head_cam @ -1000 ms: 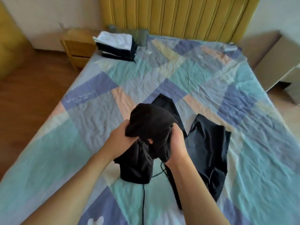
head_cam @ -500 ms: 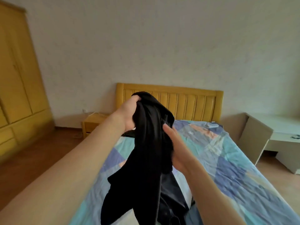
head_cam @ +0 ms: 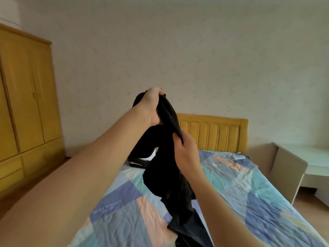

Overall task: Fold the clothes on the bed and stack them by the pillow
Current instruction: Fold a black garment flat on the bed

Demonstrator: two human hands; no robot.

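A black garment (head_cam: 165,177) hangs in the air over the bed (head_cam: 249,198). My left hand (head_cam: 151,106) grips its top edge, raised high in front of the wall. Lower and to the right, my right hand (head_cam: 185,152) pinches the same edge. The cloth drapes down between my arms to a second dark garment (head_cam: 192,234) that lies on the patchwork sheet. Behind the hanging cloth, a sliver of the folded stack (head_cam: 140,162) shows near the head of the bed. The pillow is hidden.
A yellow wooden headboard (head_cam: 213,132) stands at the far end. A tall yellow wardrobe (head_cam: 26,104) fills the left side. A pale desk (head_cam: 302,164) stands to the right of the bed. A small white object (head_cam: 239,157) lies on the sheet near the headboard.
Both hands lifted the black garment up off the bed and the view tilted up with it. My left hand rose higher and the two hands moved apart along the edge.
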